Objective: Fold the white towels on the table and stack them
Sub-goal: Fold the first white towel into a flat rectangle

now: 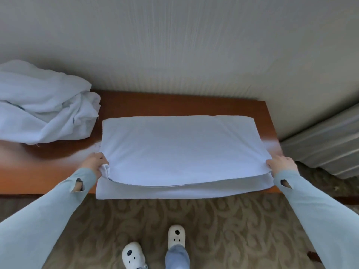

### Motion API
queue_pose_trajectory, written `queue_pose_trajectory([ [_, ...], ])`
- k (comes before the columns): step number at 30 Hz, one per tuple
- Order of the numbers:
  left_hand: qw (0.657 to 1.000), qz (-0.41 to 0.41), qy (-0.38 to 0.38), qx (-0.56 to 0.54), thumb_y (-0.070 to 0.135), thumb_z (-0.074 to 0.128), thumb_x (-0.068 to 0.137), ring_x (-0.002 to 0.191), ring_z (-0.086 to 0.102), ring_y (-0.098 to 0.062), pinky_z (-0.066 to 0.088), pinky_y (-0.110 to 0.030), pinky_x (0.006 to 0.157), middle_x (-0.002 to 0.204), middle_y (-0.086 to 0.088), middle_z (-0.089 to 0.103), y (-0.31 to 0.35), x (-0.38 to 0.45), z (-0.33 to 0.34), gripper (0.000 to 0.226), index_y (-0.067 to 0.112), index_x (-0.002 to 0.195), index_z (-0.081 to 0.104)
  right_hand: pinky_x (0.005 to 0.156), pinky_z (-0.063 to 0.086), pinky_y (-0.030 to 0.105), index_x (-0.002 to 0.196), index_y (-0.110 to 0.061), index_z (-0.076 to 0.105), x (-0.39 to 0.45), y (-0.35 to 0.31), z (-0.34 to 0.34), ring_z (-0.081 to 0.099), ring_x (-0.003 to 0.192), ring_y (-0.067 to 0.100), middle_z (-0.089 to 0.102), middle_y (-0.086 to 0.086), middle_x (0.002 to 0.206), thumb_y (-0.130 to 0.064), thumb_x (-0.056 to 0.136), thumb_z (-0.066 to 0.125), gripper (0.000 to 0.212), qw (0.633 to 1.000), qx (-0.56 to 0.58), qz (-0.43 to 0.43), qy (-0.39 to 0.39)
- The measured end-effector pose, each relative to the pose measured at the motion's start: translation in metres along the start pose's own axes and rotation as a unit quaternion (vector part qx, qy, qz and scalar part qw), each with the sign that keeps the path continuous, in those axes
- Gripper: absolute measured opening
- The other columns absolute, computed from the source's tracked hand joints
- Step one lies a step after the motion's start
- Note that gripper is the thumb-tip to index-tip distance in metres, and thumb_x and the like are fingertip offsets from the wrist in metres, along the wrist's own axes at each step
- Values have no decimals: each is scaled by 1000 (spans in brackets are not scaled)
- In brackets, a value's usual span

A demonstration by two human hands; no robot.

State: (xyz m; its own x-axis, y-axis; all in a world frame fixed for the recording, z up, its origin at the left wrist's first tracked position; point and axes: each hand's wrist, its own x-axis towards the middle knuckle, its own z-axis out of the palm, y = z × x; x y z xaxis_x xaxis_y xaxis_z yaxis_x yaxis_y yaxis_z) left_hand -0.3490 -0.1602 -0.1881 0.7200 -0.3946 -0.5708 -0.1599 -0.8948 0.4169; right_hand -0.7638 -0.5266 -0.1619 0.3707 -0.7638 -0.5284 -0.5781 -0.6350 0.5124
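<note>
I see the wall (174,45) filling the space beyond both hands, pale and finely ribbed. Below it the brown tabletop (174,103) runs from left to right, and under my arms lies a patterned carpet (223,226). On the tabletop, between the two hands, a white towel (180,148) lies folded over on itself, its upper layer lifted a little at the near edge so that the lower layer shows beneath and hangs slightly over the near edge of the tabletop. Well beyond the left hand, at the far left of the tabletop, a heap (42,105) of crumpled white towels sits apart from the folded one. My left hand (95,162) grips the near left corner of the upper layer, fingers curled round a bunch of cloth. My right hand (281,165) holds the near right corner, fingers bent over the edge and thumb underneath, as far as I can tell. Both sleeves (58,206) are light blue. Below, two white shoes (175,236) stand on the carpet.
</note>
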Motion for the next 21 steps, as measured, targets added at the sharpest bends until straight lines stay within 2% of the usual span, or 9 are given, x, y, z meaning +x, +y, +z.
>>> queue_pose_trajectory([
  [3, 992, 34, 30, -117, -24, 45, 78, 54, 53, -19, 44, -22, 56, 68, -10, 48, -13, 0, -6, 34, 3, 57, 50, 92, 36, 26, 102, -26, 53, -5, 12, 10, 44, 112, 18, 51, -1, 111, -15, 86, 46, 21, 998, -22, -2, 56],
  [5, 992, 23, 28, -117, -24, 45, 76, 49, 46, -18, 37, -18, 45, 64, -8, 44, -17, -8, -13, 38, 6, 53, 44, 93, 35, 26, 108, -28, 55, -8, 16, 15, 43, 115, 18, 50, -2, 114, -18, 86, 47, 26, 997, -23, -4, 79],
  [7, 995, 95, 22, 16, -7, 56, 76, 61, 46, -26, 37, -20, 54, 72, -11, 51, -28, -13, -8, 30, 11, 54, 48, 95, 33, 27, 113, -30, 55, -8, 16, 23, 42, 118, 19, 49, -2, 120, -21, 87, 47, 28, 994, -58, -26, 86],
  [8, 980, 126, 1, 155, 7, 61, 76, 76, 50, -26, 37, -23, 66, 86, -10, 57, -34, -13, -3, 21, 19, 60, 55, 97, 32, 28, 116, -30, 55, -8, 12, 27, 41, 121, 19, 48, -2, 123, -22, 89, 45, 30, 992, -81, -43, 82],
  [10, 937, 104, -57, 327, 27, 56, 86, 111, 45, -14, 33, -20, 89, 117, 5, 53, -30, -20, 8, 10, 30, 92, 64, 101, 31, 30, 120, -28, 55, -6, 3, 35, 39, 124, 21, 46, -1, 128, -19, 92, 41, 33, 988, -111, -79, 68],
  [13, 924, 84, -80, 365, 27, 51, 90, 120, 37, -11, 30, -15, 97, 130, 9, 43, -24, -13, 27, 28, 29, 117, 58, 103, 28, 31, 126, -25, 52, 2, -10, 43, 35, 127, 23, 42, 2, 134, -16, 94, 38, 37, 988, -131, -83, 12],
  [17, 931, 53, -133, 335, 6, 72, 72, 101, 45, -18, 41, -19, 91, 113, 2, 48, -19, 2, 22, 25, 26, 86, 65, 104, 24, 34, 127, -25, 46, 18, -12, 41, 27, 129, 26, 33, 5, 138, -23, 89, 45, 39, 990, -108, -52, -76],
  [19, 950, 82, -74, 291, -6, 63, 75, 111, 51, -23, 42, -25, 97, 113, -1, 54, -14, 19, 13, 30, 21, 84, 73, 100, 30, 34, 117, -24, 50, 31, -12, 22, 33, 124, 26, 39, 6, 131, -21, 89, 44, 30, 996, -32, -25, -74],
  [21, 971, 106, 63, 203, -7, 56, 78, 115, 49, -31, 40, -35, 100, 116, -10, 57, -2, 41, 10, 33, 15, 97, 73, 92, 41, 35, 104, -19, 51, 57, -15, -2, 43, 110, 28, 46, 10, 121, -16, 89, 46, 15, 992, 125, 6, -16],
])
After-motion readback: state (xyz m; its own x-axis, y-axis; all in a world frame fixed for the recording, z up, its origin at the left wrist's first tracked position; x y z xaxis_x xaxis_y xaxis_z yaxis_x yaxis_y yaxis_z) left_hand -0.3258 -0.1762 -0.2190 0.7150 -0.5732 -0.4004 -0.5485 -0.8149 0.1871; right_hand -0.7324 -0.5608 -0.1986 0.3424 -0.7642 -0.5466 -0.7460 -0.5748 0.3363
